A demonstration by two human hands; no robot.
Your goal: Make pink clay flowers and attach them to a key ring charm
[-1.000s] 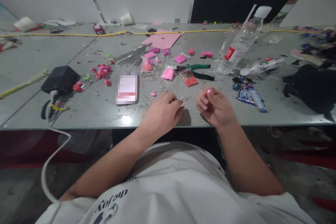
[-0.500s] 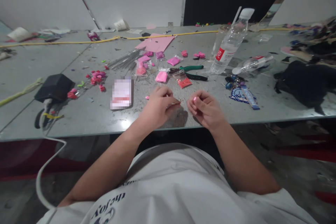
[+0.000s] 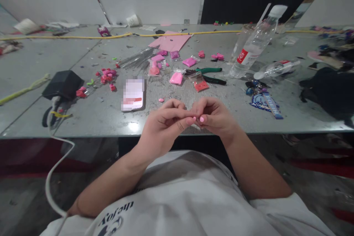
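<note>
My left hand [image 3: 163, 127] and my right hand [image 3: 217, 118] meet at the fingertips over the table's front edge. Between the left thumb and index finger is a small pink piece [image 3: 194, 118]. Another pink piece [image 3: 202, 118] shows at the tip of my right thumb, its fingers curled in a pinch. Just beyond the left hand a small pink lump [image 3: 161, 100] lies on the table. Farther back are a bag of bright pink clay [image 3: 176, 78], a bag of red material [image 3: 200, 85] and green-handled pliers [image 3: 208, 70].
A phone [image 3: 134, 94] and a black adapter [image 3: 63, 84] with a white cable stand left. Pink and red pieces [image 3: 107, 75] lie between them. On the right are a tilted water bottle [image 3: 256, 46], a lying bottle [image 3: 278, 69] and a blue-white keychain [image 3: 272, 105].
My hands have come together from apart, and their fingertips now meet. The whole view has shifted slightly, so the table items appear farther right.
</note>
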